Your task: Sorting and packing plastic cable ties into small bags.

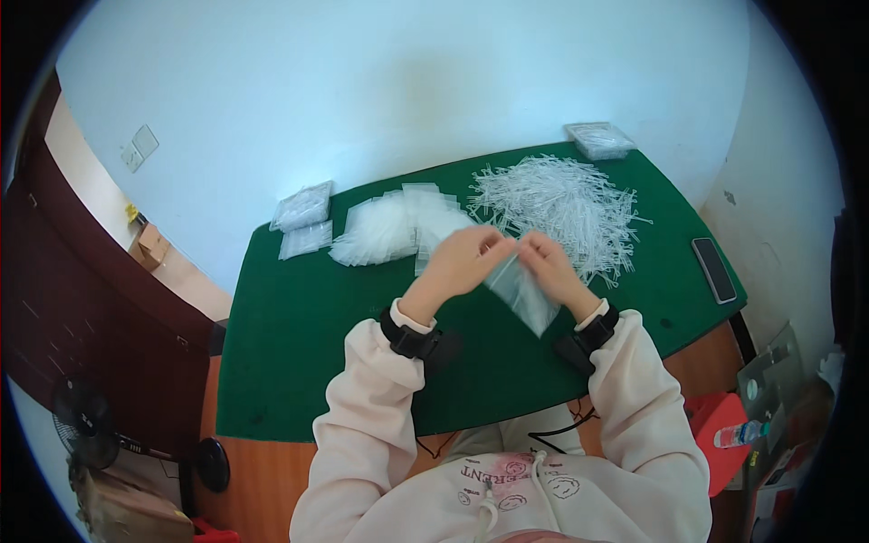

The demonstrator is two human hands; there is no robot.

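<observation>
Over the middle of the green table [317,362], a clear plastic zip bag [527,303] hangs tilted from my fingers. My left hand [462,261] pinches its upper edge, and my right hand [552,270] pinches the same edge close beside it. Whether anything lies inside the bag is hard to make out. Just beyond my right hand spreads a heap of thin clear plastic sticks [566,204], some with small looped ends. Past my left hand lies a fanned pile of flat, translucent bags [378,231].
Filled clear packs [303,206] sit at the table's far left corner, with another pack [602,140] at the far right. A phone [714,271] lies near the right edge. Beside the table are a red stool [715,443], a bottle [738,434] and a black fan [86,421].
</observation>
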